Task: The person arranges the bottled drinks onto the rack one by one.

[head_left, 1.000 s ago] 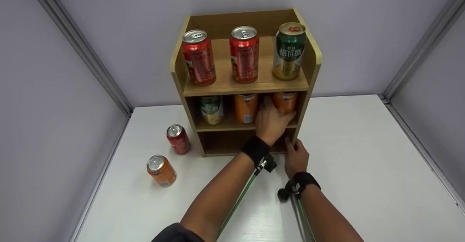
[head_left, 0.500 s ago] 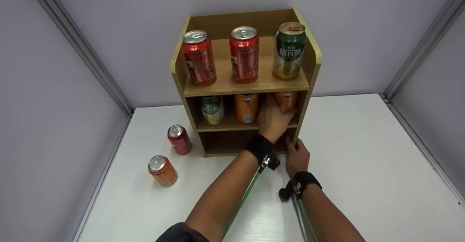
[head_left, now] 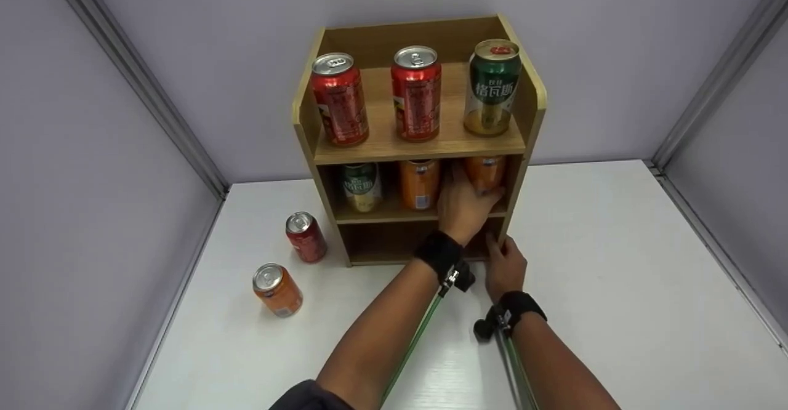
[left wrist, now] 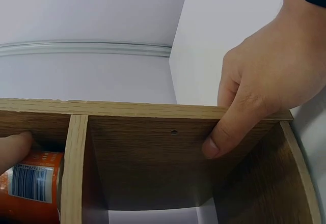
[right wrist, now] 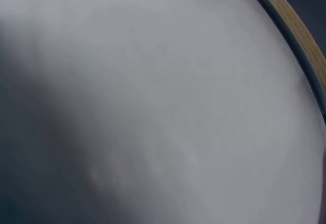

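My left hand (head_left: 465,207) reaches into the middle level of a small wooden shelf (head_left: 425,218) and holds an orange can (head_left: 485,175) at the right end. Its fingers go into the gap beside a second orange can (head_left: 420,185). In the left wrist view one digit rests against the orange can (left wrist: 31,186), by its barcode. Lower down, my right hand (head_left: 506,269) grips the front edge of the shelf's right side panel (left wrist: 153,109); the thumb lies inside, the fingers outside. The right wrist view has only a blurred white surface and a wooden edge (right wrist: 300,30).
Two red cans (head_left: 341,99) and a green can (head_left: 492,90) stand on the top level. Another green can (head_left: 362,188) is at the middle level's left. On the white table, left of the shelf, stand a red can (head_left: 306,237) and an orange can (head_left: 278,291).
My left wrist has shifted slightly to the right, the hand staying at the orange can. My right hand and the cans look unmoved.
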### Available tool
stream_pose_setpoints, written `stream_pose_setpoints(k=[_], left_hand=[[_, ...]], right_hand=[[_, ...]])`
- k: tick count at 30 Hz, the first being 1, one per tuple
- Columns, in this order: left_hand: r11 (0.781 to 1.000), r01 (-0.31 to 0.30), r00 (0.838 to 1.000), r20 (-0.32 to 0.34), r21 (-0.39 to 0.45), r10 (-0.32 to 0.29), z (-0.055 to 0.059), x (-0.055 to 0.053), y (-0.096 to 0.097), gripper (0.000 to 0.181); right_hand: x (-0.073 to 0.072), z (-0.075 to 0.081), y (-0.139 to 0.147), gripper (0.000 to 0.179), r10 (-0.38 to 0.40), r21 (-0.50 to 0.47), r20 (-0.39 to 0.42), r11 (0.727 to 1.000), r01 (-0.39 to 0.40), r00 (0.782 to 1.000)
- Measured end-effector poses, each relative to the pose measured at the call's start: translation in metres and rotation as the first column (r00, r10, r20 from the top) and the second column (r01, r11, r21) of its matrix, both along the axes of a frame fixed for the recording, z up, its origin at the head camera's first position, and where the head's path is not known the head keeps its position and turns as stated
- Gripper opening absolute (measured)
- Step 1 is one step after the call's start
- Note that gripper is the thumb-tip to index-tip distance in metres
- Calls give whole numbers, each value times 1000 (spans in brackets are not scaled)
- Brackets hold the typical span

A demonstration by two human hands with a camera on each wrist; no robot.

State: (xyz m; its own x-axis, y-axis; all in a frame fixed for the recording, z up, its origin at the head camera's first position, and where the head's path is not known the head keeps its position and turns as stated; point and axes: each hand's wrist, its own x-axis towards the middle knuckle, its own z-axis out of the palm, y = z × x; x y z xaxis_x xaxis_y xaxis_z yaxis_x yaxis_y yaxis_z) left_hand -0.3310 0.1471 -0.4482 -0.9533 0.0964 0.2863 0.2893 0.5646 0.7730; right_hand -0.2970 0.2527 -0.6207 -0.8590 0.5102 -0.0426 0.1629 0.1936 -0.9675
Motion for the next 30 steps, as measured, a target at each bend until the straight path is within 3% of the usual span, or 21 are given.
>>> stream_pose_setpoints(k=[10, 16, 23, 30], left_hand=[[1000, 24, 1000, 8, 18, -24, -3, 1, -5, 76], [999, 39, 999, -21, 28, -39, -4, 3, -9, 74], [991, 80, 997, -18, 104, -79, -6, 16, -19, 70], [986, 132, 991, -33, 101, -130, -8, 26, -29, 66]], right_hand=[[0, 1, -1, 66, 15, -7, 12, 1000, -15, 1000], [0, 1, -2, 64, 7, 2, 8, 1000, -7, 1000], [-2, 2, -2, 65, 2, -10, 19, 1000, -1, 1000], [-2, 0, 1, 66, 4, -26, 33, 1000, -3, 999]])
